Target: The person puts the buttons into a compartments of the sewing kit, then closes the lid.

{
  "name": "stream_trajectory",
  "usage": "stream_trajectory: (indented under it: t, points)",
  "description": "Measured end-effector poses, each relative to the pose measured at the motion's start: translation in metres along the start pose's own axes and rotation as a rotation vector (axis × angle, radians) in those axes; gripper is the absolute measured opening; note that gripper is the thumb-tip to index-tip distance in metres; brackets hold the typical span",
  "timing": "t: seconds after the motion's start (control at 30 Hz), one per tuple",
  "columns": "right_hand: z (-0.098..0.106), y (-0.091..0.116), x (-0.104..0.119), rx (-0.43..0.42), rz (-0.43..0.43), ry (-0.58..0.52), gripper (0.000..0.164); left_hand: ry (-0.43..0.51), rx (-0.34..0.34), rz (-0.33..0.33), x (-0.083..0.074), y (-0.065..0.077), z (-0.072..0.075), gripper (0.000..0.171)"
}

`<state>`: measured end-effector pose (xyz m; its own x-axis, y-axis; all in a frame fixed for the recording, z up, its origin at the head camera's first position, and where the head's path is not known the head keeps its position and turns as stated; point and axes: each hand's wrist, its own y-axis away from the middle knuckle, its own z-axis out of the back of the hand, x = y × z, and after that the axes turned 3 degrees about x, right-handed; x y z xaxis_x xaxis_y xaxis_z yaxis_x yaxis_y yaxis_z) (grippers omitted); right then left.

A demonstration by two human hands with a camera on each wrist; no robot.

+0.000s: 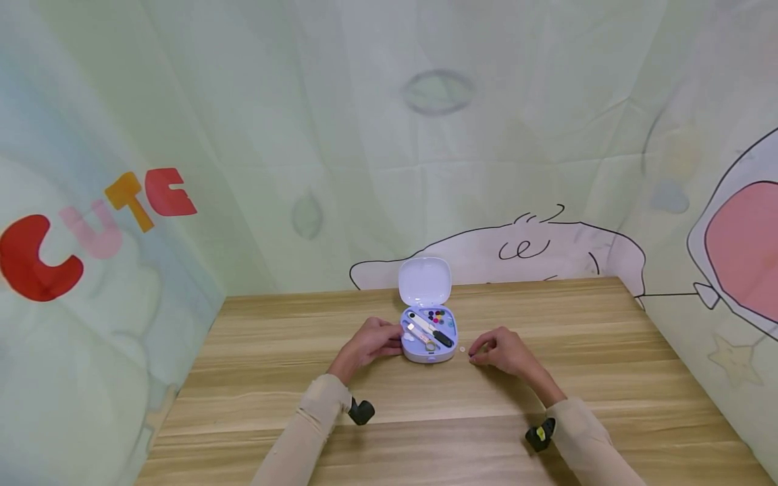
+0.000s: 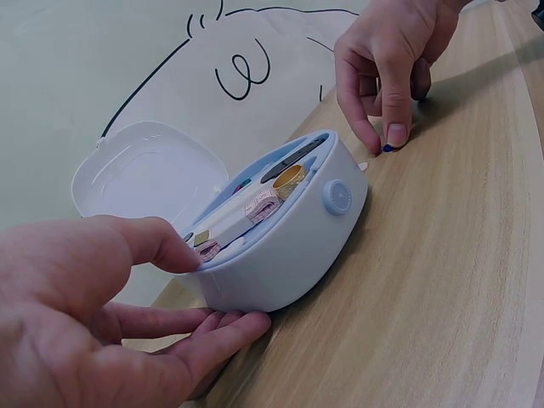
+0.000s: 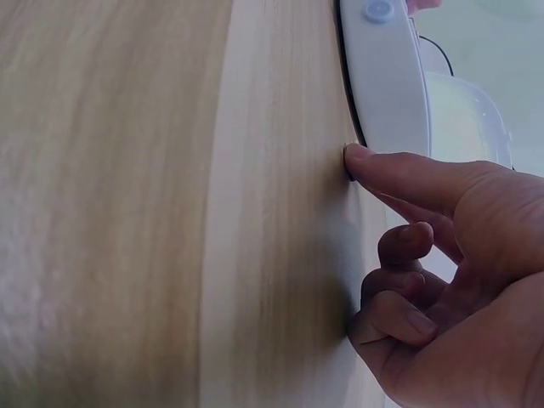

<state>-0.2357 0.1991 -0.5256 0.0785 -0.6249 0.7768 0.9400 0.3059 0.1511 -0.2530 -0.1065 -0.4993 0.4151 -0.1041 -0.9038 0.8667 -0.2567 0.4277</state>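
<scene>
A small white sewing kit box [image 1: 419,356] with a pale blue inner tray stands on the table, its white lid [image 1: 425,280] raised at the back. My left hand [image 1: 371,341] holds the box's left side, thumb at the rim and fingers low against the wall. Right of the box, my right hand [image 1: 503,352] pinches a small dark blue button [image 2: 388,148] between thumb and index finger, down at the tabletop; the fingertips partly hide it. A white button [image 1: 462,349] lies on the wood between box and right hand.
Inside the box lie a black-handled tool [image 1: 442,337], a rolled pink tape measure [image 2: 263,205], a gold-coloured thimble [image 2: 290,180] and several small coloured pieces [image 1: 436,316]. Behind the wooden table [image 1: 425,432] hangs a printed cloth backdrop [image 1: 365,135].
</scene>
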Motion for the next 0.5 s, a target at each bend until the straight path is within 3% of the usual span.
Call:
stream_trajectory:
  t: [0.5]
  points:
    - [-0.0004,0.0022,0.0003,-0.015,0.002,0.001,0.007,0.003,0.000,-0.001,-0.0001,-0.0002,-0.0002,0.026]
